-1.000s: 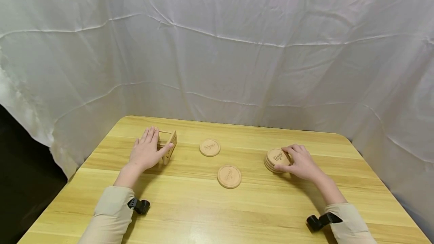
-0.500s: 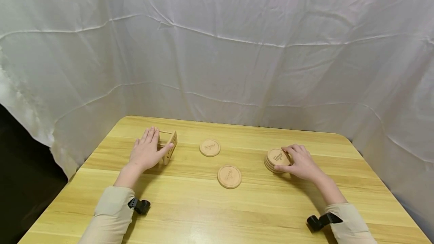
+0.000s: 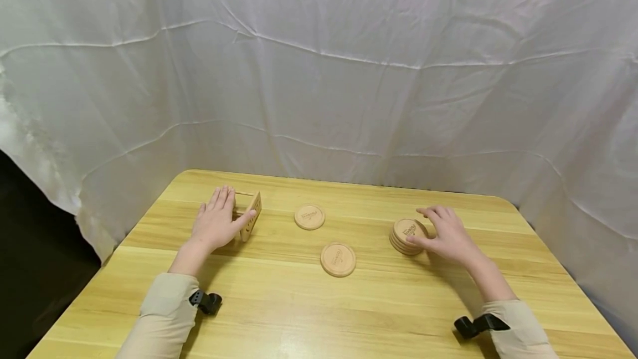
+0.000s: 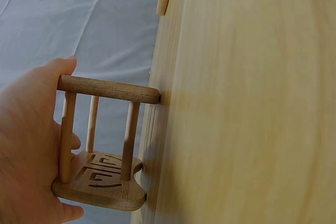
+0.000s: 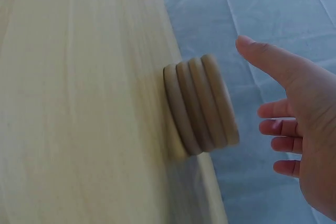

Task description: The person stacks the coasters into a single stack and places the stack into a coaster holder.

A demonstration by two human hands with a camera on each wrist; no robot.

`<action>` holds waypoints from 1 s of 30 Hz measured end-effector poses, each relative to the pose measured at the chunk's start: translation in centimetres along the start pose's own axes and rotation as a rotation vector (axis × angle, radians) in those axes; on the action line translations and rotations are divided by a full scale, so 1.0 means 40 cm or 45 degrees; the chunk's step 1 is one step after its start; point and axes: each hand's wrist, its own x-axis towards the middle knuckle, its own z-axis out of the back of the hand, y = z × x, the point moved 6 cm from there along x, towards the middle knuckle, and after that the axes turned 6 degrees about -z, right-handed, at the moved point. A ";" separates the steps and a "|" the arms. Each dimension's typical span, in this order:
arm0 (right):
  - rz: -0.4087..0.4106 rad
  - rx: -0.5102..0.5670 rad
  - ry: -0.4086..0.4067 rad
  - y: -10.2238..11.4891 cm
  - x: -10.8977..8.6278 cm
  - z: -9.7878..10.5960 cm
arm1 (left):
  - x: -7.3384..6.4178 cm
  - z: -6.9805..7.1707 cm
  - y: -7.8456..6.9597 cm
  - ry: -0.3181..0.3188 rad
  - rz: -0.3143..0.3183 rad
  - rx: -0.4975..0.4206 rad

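My left hand (image 3: 215, 225) grips a wooden coaster holder (image 3: 251, 216) at the table's left side, its thumb at one end panel and fingers at the other. In the left wrist view the holder (image 4: 107, 93) shows round posts joining its panels, one of which has cut-out slots, and no coaster between them. On the right stands a stack of several round wooden coasters (image 3: 408, 235) with dark lettering on top. Just beside and above it my right hand (image 3: 448, 237) is spread; in the right wrist view its fingers are apart from the stack (image 5: 199, 106).
Two single coasters lie flat on the wooden table (image 3: 299, 303): one farther back (image 3: 309, 217), one nearer (image 3: 338, 259). A pale cloth curtain (image 3: 319, 98) hangs behind the table and at its sides.
My right hand has let go of the coaster stack and lifted slightly off it, up and to the right. The left hand and the holder stay in place.
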 end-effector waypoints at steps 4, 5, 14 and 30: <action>0.036 -0.008 -0.034 0.013 0.000 0.010 | 0.001 -0.001 0.001 0.002 -0.002 0.004; 0.042 -0.007 -0.040 0.017 0.000 0.012 | 0.002 -0.001 0.001 0.002 -0.002 0.004; 0.154 -0.006 -0.127 0.085 -0.003 0.036 | 0.001 0.002 0.000 0.004 0.003 0.001; 0.395 -0.034 -0.168 0.225 -0.030 0.004 | 0.000 0.000 0.000 -0.004 -0.003 -0.002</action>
